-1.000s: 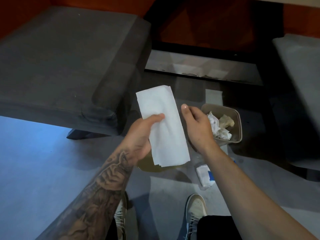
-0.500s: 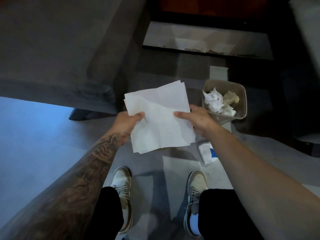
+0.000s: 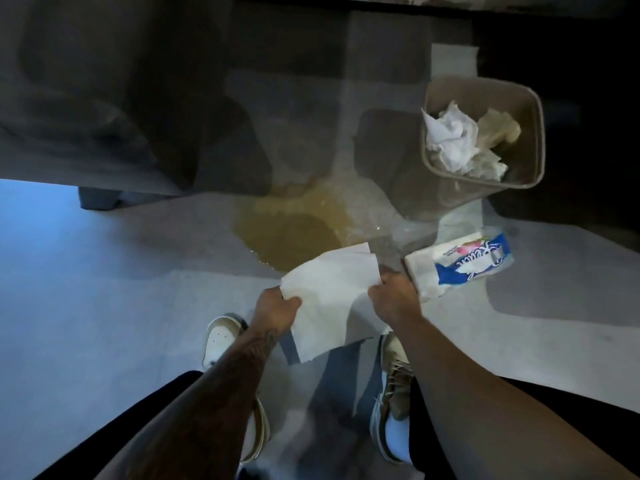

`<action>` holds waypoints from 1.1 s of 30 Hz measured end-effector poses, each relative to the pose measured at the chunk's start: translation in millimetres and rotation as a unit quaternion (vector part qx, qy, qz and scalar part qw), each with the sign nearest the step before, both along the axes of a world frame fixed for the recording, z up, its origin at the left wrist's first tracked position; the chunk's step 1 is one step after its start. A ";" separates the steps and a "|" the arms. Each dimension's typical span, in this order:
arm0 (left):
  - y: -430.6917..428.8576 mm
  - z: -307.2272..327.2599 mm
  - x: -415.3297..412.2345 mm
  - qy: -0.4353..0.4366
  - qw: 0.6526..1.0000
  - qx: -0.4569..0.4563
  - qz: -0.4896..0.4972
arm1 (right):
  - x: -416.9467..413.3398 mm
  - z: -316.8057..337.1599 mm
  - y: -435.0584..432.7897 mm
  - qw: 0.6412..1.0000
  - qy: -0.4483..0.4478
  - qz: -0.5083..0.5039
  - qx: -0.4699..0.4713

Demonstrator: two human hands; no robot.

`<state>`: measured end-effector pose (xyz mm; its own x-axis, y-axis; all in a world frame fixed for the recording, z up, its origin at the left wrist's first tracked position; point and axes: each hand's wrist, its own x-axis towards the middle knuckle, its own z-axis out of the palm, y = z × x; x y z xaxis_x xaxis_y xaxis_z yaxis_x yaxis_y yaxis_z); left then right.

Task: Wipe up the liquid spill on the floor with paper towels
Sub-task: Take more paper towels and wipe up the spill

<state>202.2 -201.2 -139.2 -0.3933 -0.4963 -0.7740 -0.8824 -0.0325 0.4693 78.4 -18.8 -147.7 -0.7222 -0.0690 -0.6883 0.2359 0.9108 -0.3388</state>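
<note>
A yellowish-brown liquid spill (image 3: pixel 294 230) lies on the grey floor just ahead of my feet. I hold an unfolded white paper towel (image 3: pixel 329 299) spread between both hands, low over the near edge of the spill. My left hand (image 3: pixel 277 308) pinches its left edge and my right hand (image 3: pixel 393 296) grips its right edge. Whether the towel touches the liquid cannot be told.
A beige waste bin (image 3: pixel 533 133) with crumpled used towels stands at the right of the spill. A blue-and-white paper towel pack (image 3: pixel 460 261) lies on the floor by my right hand. A grey sofa (image 3: pixel 86 98) fills the upper left. My two shoes are below the towel.
My head has tilted down and both hands have lowered the spread towel toward the floor. The spill, hidden behind the towel before, now shows beyond it.
</note>
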 end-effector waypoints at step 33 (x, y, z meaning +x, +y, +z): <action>-105.0 -131.3 -27.7 -0.217 0.971 -0.094 -0.014 | -76.2 -145.6 -74.1 0.900 0.281 0.333 0.015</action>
<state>174.5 -306.2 -270.5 -0.0644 -0.6387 -0.7668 -0.9979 0.0437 0.0475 2.2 -92.9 -293.3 -0.7617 -0.6032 -0.2368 -0.5671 0.7973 -0.2068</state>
